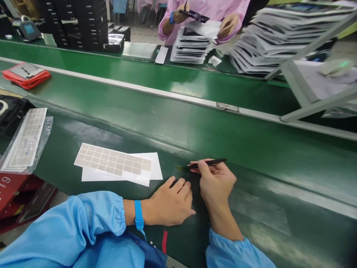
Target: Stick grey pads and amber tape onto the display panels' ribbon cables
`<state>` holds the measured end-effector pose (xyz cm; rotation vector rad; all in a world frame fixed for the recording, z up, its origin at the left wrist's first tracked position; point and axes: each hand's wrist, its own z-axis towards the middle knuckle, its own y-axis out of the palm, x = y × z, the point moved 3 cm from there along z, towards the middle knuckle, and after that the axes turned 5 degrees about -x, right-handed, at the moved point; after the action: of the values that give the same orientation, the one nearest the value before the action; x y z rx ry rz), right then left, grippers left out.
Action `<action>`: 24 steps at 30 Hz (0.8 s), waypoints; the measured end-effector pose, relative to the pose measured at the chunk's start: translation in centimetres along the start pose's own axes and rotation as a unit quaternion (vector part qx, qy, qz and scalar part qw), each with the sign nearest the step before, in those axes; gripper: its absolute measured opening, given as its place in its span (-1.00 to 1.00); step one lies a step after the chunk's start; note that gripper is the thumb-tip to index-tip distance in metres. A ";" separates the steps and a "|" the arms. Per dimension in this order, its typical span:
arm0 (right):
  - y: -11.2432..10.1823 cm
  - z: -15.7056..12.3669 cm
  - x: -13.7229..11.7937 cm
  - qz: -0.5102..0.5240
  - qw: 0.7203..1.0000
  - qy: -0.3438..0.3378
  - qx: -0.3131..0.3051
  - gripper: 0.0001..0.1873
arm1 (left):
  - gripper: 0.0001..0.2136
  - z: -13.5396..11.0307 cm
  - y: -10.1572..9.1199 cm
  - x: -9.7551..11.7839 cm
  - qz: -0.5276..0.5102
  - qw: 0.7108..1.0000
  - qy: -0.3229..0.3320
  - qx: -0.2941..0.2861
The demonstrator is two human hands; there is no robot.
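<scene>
My right hand [216, 182] is closed around slim black tweezers [212, 162], their tip pointing left just above the green work surface. My left hand [171, 203] rests palm down on the surface, fingers loosely spread and holding nothing; a blue wrist strap [138, 215] circles its wrist. Left of the hands lies a sheet of small beige rectangular labels [111, 160], with some backing spaces bare at its right end. Beneath it is a plain white sheet [156, 166].
More label sheets in a clear plastic bag [28, 141] lie at the left. A red-edged stack [26, 74] sits on the belt [156, 108]. Across it, a co-worker in pink [206, 11] handles a dark panel beside stacked sheets [192, 46]. A metal frame [320, 108] stands right.
</scene>
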<state>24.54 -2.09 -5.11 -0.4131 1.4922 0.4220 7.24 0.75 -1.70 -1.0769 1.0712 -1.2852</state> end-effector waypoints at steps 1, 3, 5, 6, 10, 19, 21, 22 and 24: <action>0.2 -0.1 0.1 -0.006 1.000 0.001 -0.004 -0.35 | -0.47 0.0 -0.1 0.0 -0.006 1.000 -0.003 -0.002; 0.1 -0.2 0.4 -0.012 1.000 0.002 -0.004 -0.36 | -0.48 0.0 -0.1 -0.1 -0.014 1.000 -0.007 -0.007; -0.2 0.0 0.5 -0.012 1.000 0.005 0.001 -0.37 | -0.49 0.0 -0.1 0.0 -0.019 1.000 -0.007 -0.011; -0.4 0.1 0.6 -0.011 1.000 0.006 0.002 -0.37 | -0.49 0.1 -0.1 0.0 -0.023 1.000 -0.006 -0.012; -0.3 0.4 0.9 -0.001 1.000 0.014 -0.003 -0.38 | -0.47 0.1 0.2 -0.1 -0.035 0.999 -0.012 -0.012; -3.4 3.9 0.4 0.085 0.993 0.050 0.066 -0.61 | -0.44 -0.6 0.9 -1.6 -0.017 0.999 -0.016 0.030; -7.5 6.5 -0.9 0.093 0.988 0.067 0.105 -0.60 | -0.44 -0.9 0.4 -1.6 -0.009 0.999 -0.016 0.026; -10.0 8.2 -1.7 0.092 0.985 0.076 0.127 -0.60 | -0.44 -0.9 0.1 -1.6 -0.002 1.000 -0.017 0.023; -15.4 12.0 -3.5 0.078 0.976 0.086 0.182 -0.62 | -0.45 -0.9 -0.6 -1.7 0.020 0.999 -0.019 0.024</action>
<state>42.60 -9.26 -1.10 -0.0418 1.7372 0.2295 6.26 2.49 -1.31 -1.0356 1.0236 -1.2467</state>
